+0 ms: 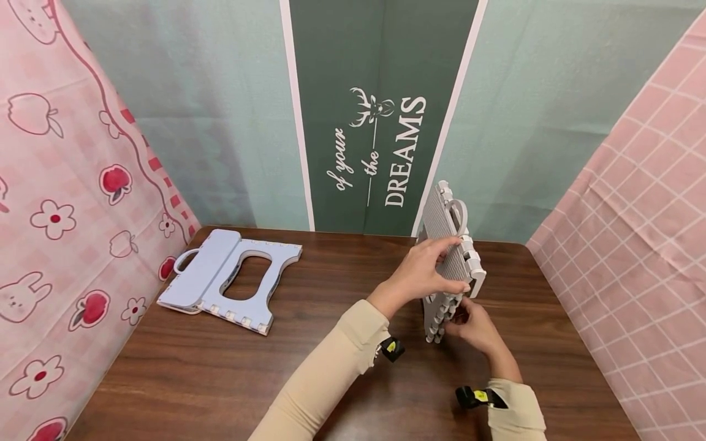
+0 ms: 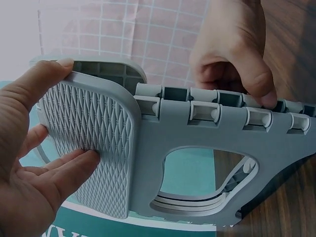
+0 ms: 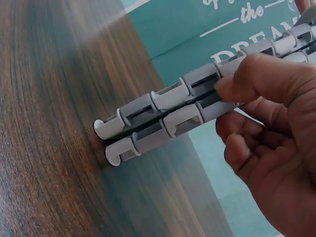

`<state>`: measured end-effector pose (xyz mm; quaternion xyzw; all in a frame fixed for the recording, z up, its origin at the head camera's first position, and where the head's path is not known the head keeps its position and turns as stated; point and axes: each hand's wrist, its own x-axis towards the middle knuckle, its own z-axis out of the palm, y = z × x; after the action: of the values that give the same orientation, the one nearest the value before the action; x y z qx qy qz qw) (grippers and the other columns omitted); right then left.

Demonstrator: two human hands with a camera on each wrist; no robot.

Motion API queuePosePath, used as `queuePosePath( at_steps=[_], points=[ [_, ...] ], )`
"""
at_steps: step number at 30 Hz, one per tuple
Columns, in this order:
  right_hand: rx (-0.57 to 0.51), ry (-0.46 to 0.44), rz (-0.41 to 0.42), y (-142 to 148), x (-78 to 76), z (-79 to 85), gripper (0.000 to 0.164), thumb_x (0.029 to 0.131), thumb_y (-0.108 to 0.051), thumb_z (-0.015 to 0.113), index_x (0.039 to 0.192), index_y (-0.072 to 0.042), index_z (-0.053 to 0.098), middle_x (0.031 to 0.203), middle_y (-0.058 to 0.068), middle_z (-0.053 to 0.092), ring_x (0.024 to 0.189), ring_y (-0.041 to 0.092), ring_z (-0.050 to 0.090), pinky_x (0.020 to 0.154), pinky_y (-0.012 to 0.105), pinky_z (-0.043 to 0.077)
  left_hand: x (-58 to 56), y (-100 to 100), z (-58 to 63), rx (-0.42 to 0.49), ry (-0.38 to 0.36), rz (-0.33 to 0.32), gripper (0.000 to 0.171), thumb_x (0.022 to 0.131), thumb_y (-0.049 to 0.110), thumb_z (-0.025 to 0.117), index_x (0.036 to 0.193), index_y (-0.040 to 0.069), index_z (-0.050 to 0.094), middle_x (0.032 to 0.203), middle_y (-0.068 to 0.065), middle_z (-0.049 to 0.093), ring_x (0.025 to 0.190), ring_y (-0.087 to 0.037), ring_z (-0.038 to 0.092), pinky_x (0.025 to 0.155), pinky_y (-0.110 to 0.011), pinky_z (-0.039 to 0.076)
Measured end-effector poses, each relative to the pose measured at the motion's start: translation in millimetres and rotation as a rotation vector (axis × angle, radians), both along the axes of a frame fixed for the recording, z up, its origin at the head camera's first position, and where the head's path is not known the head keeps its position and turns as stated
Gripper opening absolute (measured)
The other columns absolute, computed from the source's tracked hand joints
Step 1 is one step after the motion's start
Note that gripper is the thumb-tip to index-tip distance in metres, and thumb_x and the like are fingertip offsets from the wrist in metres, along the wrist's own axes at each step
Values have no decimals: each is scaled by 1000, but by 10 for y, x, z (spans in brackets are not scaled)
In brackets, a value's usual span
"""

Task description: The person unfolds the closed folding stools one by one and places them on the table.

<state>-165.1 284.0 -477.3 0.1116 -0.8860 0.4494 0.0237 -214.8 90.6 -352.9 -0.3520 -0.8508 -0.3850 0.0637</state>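
Both hands have hold of one folded gray stool. Left hand grips the seat end, thumb on the edge of the ribbed panel, other fingers spread and lightly bent against its face. Right hand pinches the hinged edge of the legs, thumb on top, fingers curled beneath.

Governing relation, as judged: the long axis runs roughly upright between the hands, seat end up and feet down, so the left is nearer the seat and handle, the right nearer the feet. Leg frames lie side by side; a gap shows between the seat panels. Feet are at or close to the table; contact cannot be confirmed.

Farther out, well apart to the left, a blue stool lies folded flat on the table, untouched.
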Motion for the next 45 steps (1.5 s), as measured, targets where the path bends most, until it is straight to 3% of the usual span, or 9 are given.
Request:
queuePosePath(
  at_steps=[4, 9, 14, 18, 25, 33, 40, 45],
  points=[
    [-23, 16, -3, 12, -46, -28, 35, 65, 4, 74, 93, 3, 55, 72, 6, 50, 63, 17, 46, 52, 28, 40, -11, 8, -6, 5, -15, 4, 74, 68, 37, 81, 132, 18, 49, 107, -3, 58, 97, -8, 53, 74, -12, 39],
    [-86, 24, 3, 13, -80, -36, 38, 63, 8, 75, 97, 7, 57, 76, 6, 55, 65, 13, 49, 55, 26, 43, -40, 25, -10, 4, -10, 14, 75, 68, 37, 81, 133, 19, 49, 108, -3, 58, 98, -8, 53, 74, -13, 39],
    [-175, -10, 10, -54, -41, 100, 35, 64, 14, 70, 96, 13, 57, 78, 10, 57, 64, 12, 51, 56, 25, 45, -61, 41, -26, 1, -7, 21, 76, 68, 38, 81, 133, 19, 48, 110, -4, 58, 100, -9, 53, 76, -14, 40],
    [-162, -20, 4, -97, 6, 205, 30, 66, 14, 68, 94, 13, 57, 75, 10, 54, 63, 13, 49, 55, 25, 43, -56, 55, -49, 13, -4, 21, 76, 68, 37, 81, 134, 19, 48, 113, -4, 57, 101, -9, 52, 78, -16, 40],
    [-132, -28, -5, -120, 33, 245, 31, 67, 14, 68, 96, 13, 57, 79, 11, 56, 67, 17, 51, 58, 26, 45, -17, 48, -133, 83, -24, 27, 79, 69, 40, 80, 138, 23, 45, 116, -6, 52, 100, -13, 52, 79, -18, 41],
    [-137, -1, 1, -85, 39, 131, 29, 66, 14, 70, 93, 11, 58, 75, 10, 54, 65, 14, 49, 56, 26, 42, 28, 8, -289, 234, -57, -15, 83, 68, 36, 83, 139, 20, 43, 117, -6, 51, 101, -12, 52, 81, -16, 41],
    [-165, -22, -8, 1, -22, -106, 36, 66, 11, 73, 99, 11, 58, 78, 6, 56, 66, 11, 50, 56, 24, 44, 80, -52, -554, 381, -91, -49, 79, 74, 25, 79, 139, 8, 38, 119, -8, 54, 108, -14, 52, 89, -28, 43],
    [-203, -35, 3, 1, -20, -147, 39, 66, 12, 72, 101, 13, 56, 81, 10, 57, 68, 13, 51, 57, 25, 45, 116, -105, -718, 413, -93, -86, 70, 78, 21, 74, 138, 8, 41, 120, -9, 53, 111, -14, 50, 87, -24, 42]
  ],
)
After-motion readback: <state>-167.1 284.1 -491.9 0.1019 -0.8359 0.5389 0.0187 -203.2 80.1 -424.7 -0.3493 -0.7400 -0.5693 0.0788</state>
